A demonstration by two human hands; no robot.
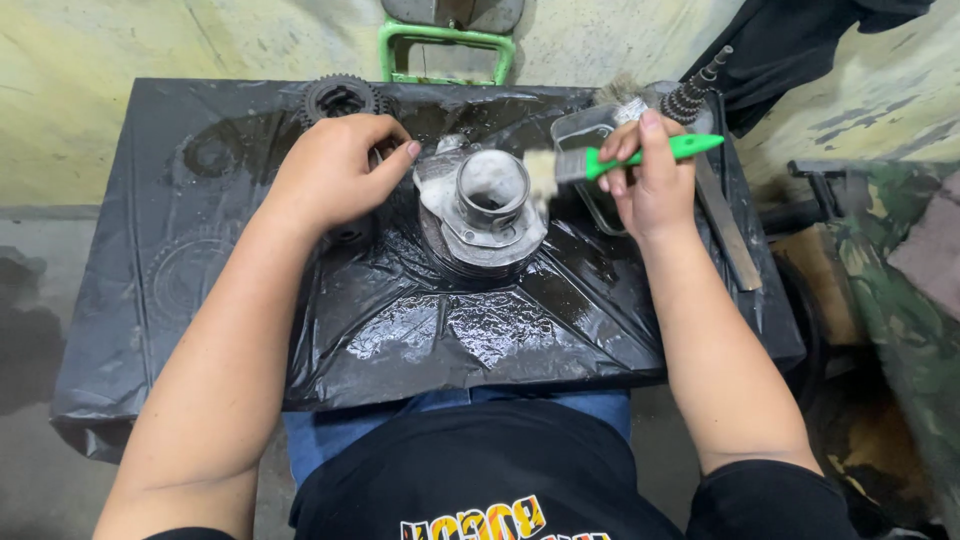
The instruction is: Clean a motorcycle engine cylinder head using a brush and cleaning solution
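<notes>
Grey metal cylinder part [483, 208] stands mid-worktop [200, 330] on wet black plastic sheet [440, 330]. My left hand [335, 172] half-curled, fingertips steadying its left side. My right hand [648, 175] closed around green-handled brush [620, 158], bristles at cylinder's right edge. Gear [340, 97] behind.

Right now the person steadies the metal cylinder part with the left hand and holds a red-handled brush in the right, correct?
Not quite: the head view shows the brush has a green handle, not red. The right hand does hold it, and the left hand rests against the metal cylinder part.
</notes>
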